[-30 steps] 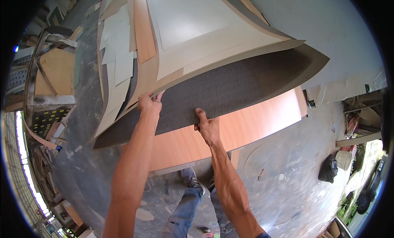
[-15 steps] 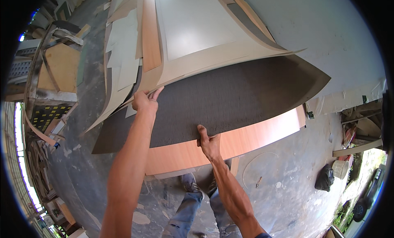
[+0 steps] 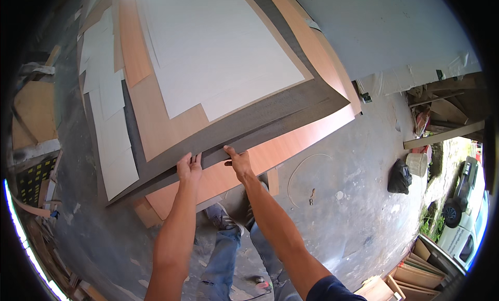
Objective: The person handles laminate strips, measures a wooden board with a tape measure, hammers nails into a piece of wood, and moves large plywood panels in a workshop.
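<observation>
A stack of large thin laminate sheets lies before me. My left hand (image 3: 189, 167) holds the near edge of a dark grey sheet (image 3: 176, 153), fingertips on its upper side. Close by on the right, my right hand (image 3: 239, 164) pinches the edge of another dark sheet (image 3: 280, 130) just below, thumb on top. A narrow dark gap shows between these two sheets. White sheets (image 3: 223, 51) and a pale brown sheet (image 3: 150, 114) rest on the upper one. An orange wood-grain sheet (image 3: 208, 184) lies under the dark ones, its near edge sticking out toward my feet.
Overlapping white offcuts (image 3: 112, 145) run along the stack's left side. A large pale panel (image 3: 384, 36) stands at the far right. A black bag (image 3: 399, 176) and a bucket (image 3: 417, 164) sit on the floor at right, with a car (image 3: 462, 223) outside. Wood scraps lie at left.
The raised upper sheets have come down and lie flatter, covering most of the lower dark sheet. My left hand has come nearer, beside my right. The view has shifted to the right.
</observation>
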The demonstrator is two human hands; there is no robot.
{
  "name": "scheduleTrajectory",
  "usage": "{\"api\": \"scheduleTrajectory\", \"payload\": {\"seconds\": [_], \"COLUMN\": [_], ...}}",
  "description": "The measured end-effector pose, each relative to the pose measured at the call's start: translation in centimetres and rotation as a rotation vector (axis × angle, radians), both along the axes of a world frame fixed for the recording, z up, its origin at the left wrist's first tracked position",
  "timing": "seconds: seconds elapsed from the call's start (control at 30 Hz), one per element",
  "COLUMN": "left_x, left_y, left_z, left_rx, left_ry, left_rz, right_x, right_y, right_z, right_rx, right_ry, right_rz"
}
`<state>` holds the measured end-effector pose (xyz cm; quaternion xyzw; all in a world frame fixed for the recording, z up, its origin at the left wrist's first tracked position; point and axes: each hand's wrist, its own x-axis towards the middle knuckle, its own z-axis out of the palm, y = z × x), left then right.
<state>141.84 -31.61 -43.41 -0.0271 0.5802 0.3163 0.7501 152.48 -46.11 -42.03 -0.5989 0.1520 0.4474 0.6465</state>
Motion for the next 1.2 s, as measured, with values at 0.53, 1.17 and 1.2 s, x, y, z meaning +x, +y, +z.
{"api": "scheduleTrajectory", "payload": {"seconds": [0.53, 1.17, 1.2], "left_x": [-2.7, -1.3, -0.9], "left_y": [-3.6, -2.8, -2.9], "left_z": [-4.0, -1.8, -1.6], "left_rx": [-0.079, -0.086, -0.103], "left_ry": [-0.063, 0.073, 0.086], "left_rz": [-0.338, -0.411, -0.377], "right_x": [-6.0, -3.3, -3.3], "right_y": [-10.6, -12.8, -13.1], "right_z": [-10.2, -6.6, -6.4], "right_rx": [-0.516, -0.070, -0.052], "right_ry": [0.009, 0.286, 0.285], "right_rz": [-0.326, -0.816, -0.834]}}
